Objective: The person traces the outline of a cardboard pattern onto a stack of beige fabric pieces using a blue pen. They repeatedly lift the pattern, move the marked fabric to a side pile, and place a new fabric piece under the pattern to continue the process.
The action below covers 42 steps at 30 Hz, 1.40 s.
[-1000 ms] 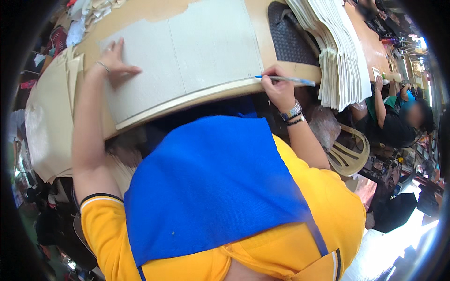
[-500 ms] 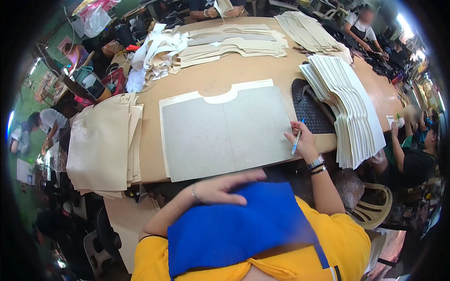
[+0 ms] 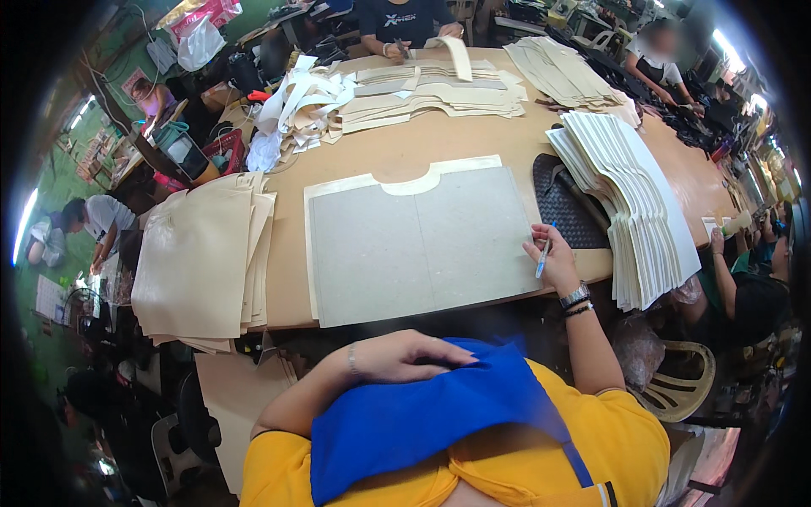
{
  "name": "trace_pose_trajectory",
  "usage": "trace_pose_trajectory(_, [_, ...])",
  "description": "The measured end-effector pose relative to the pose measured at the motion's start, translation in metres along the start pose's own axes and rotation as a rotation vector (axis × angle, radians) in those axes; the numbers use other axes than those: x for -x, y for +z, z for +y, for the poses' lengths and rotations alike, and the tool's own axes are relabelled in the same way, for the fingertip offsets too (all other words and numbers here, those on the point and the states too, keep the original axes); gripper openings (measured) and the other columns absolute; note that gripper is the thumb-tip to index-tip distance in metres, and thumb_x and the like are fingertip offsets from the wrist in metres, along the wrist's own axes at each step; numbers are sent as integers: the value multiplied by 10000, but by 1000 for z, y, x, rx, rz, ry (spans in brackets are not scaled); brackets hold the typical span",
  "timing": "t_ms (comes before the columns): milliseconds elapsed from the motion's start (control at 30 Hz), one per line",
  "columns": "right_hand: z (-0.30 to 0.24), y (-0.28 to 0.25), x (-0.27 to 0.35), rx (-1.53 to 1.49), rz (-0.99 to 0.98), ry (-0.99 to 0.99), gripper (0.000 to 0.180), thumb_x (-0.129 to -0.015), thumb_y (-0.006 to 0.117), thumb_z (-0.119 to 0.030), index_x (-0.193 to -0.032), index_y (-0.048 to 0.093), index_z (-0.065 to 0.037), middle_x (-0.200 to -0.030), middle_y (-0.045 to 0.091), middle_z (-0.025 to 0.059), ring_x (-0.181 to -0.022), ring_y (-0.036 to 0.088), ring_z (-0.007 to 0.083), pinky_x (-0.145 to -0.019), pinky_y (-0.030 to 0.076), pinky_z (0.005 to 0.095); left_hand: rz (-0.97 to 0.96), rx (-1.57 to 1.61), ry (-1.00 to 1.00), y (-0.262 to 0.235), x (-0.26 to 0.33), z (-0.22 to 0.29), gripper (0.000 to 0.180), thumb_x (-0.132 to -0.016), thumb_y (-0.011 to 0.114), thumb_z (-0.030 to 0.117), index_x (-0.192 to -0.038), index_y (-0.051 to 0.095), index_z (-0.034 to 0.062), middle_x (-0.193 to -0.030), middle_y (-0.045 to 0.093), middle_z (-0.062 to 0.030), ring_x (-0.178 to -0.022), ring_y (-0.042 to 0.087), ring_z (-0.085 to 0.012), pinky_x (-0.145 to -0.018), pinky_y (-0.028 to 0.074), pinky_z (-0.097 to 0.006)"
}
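On the tabletop lies a grey cardboard pattern (image 3: 418, 241) with a scooped notch in its far edge. Cream sheet material (image 3: 448, 166) shows from under it along the far and left sides. My right hand (image 3: 554, 260) is closed on a blue-and-clear pen (image 3: 543, 252), resting at the pattern's right edge. Across my chest, my left hand (image 3: 414, 355) has its fingers bent into the top of a blue apron (image 3: 422, 406), and the cloth is bunched there. Its fingertips are partly hidden by the fabric.
Cream sheets (image 3: 203, 262) are stacked at the left; fanned cut pieces (image 3: 629, 207) stand at the right beside a dark woven mat (image 3: 557, 203). Scrap strips (image 3: 300, 106) and more cut pieces (image 3: 431, 110) lie farther back. Across the table a person (image 3: 405, 25) handles a cream piece.
My left hand has gone from spread and moving to closed on the apron's top, which is now bunched. The right hand stays with the pen. The view has shifted slightly.
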State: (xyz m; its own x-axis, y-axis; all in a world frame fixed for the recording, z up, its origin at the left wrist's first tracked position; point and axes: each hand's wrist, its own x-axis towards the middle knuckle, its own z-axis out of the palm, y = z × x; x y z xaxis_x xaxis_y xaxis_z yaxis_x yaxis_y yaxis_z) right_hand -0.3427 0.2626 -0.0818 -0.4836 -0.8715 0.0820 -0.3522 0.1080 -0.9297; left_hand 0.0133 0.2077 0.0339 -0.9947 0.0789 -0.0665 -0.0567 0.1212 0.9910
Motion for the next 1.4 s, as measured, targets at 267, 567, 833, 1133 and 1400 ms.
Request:
trace_pose_trajectory(267, [7, -6, 0, -62, -8, 1, 433, -827, 749, -110, -1203, 560, -11, -1099, 613, 82, -948, 569, 119, -847, 486, 267, 430, 166, -349, 31, 134, 41, 376, -921, 627, 78, -1292, 585, 39, -1281, 610, -118, -1168, 576, -198, -1003, 447, -318])
trace_pose_trajectory(567, [-51, -2, -22, -710, -30, 299, 387, -913, 666, -216, -1226, 550, -21, -1071, 645, 50, -867, 639, 109, -722, 535, 244, 593, 258, -404, 55, 182, 31, 222, -810, 724, 0, -1030, 699, -9, -976, 700, -103, -898, 659, -164, -805, 530, -287])
trace_pose_trajectory(833, [-52, 6, -25, -362, -129, -32, 252, -918, 660, -188, -1109, 629, -25, -1006, 656, 13, -891, 597, 95, -792, 490, 241, 1329, -392, -490, -55, 134, -65, 469, -991, 487, 390, -1180, 623, -16, -1084, 676, -154, -1061, 618, -257, -937, 447, -349])
trace_pose_trajectory(1133, [23, -28, -5, -221, 553, -197, 402, -1007, 489, -289, -1200, 506, 63, -1166, 585, 179, -1017, 564, 238, -881, 467, 370, 1421, -1083, -974, -107, 50, -160, 888, -765, 714, 464, -1441, 334, 30, -1451, 371, -248, -1343, 374, -378, -1097, 335, -456])
trace_pose_trajectory(1400, [12, -23, -4, -248, 654, -42, 446, -999, 503, -311, -1210, 459, 79, -1111, 581, 186, -964, 567, 243, -845, 470, 360, 1658, -494, -92, -127, 59, -161, 713, -766, 716, 142, -1378, 370, 26, -1330, 477, -219, -1237, 470, -339, -1034, 390, -418])
